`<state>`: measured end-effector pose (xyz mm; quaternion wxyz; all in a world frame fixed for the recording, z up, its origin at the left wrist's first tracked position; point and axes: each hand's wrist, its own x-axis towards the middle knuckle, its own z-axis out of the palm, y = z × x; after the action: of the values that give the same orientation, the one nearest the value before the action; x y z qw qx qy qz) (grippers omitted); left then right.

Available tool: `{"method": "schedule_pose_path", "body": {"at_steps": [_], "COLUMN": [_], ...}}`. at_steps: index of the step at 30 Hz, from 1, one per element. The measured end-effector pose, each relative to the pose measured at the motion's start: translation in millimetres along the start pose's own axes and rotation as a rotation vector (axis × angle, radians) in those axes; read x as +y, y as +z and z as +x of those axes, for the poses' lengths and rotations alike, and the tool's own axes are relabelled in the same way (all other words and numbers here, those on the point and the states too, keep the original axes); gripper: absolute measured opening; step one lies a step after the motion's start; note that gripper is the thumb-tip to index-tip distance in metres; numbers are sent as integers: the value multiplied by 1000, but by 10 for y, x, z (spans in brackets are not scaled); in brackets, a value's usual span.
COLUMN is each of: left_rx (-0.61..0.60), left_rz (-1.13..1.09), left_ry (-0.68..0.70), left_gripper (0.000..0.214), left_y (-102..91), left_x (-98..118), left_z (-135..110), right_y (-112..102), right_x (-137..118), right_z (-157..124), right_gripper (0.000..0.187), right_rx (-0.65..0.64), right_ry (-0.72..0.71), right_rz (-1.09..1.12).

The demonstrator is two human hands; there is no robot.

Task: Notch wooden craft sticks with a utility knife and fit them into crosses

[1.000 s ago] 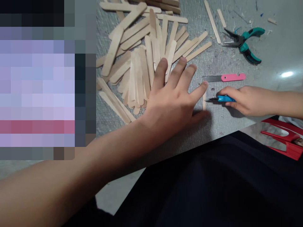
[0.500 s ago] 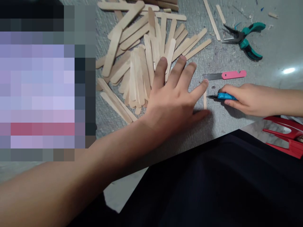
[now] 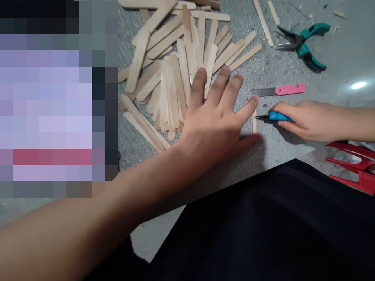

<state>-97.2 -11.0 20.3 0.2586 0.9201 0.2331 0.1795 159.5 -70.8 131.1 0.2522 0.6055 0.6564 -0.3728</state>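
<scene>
My left hand (image 3: pixel 216 117) lies flat on the grey mat with its fingers spread, pressing down a short wooden stick (image 3: pixel 254 124) between forefinger and thumb. My right hand (image 3: pixel 301 119) is closed around a blue-handled craft knife (image 3: pixel 277 116). The knife's dark tip touches the stick near my left forefinger. A heap of wooden craft sticks (image 3: pixel 175 62) lies just beyond my left fingertips.
A pink-handled blade (image 3: pixel 281 90) lies above the right hand. Teal-handled pliers (image 3: pixel 304 48) rest at the top right. Loose sticks (image 3: pixel 263 21) lie near them. A red plastic object (image 3: pixel 351 166) sits at the right edge. Dark cloth (image 3: pixel 263 226) covers my lap; a blurred patch fills the left.
The knife tip has crept left until it meets the stick. The left hand stays pressed flat. The view has shifted slightly downward.
</scene>
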Motion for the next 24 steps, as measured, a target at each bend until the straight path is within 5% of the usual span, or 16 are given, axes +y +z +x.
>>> {"method": "schedule_pose_path", "body": {"at_steps": [8,24], "left_rx": [-70,-18], "left_rz": [31,2], "left_ry": [-31,-18], "left_gripper": [78,84], "left_y": [-56,-11], "left_x": [31,7], "left_z": [9,-3], "right_y": [2,25], "right_x": [-25,-156], "right_z": [-9,-55], "right_gripper": [43,46], "right_rx": [-24,-28], "right_ry": [23,154], "right_rz": [-33,-140]}}
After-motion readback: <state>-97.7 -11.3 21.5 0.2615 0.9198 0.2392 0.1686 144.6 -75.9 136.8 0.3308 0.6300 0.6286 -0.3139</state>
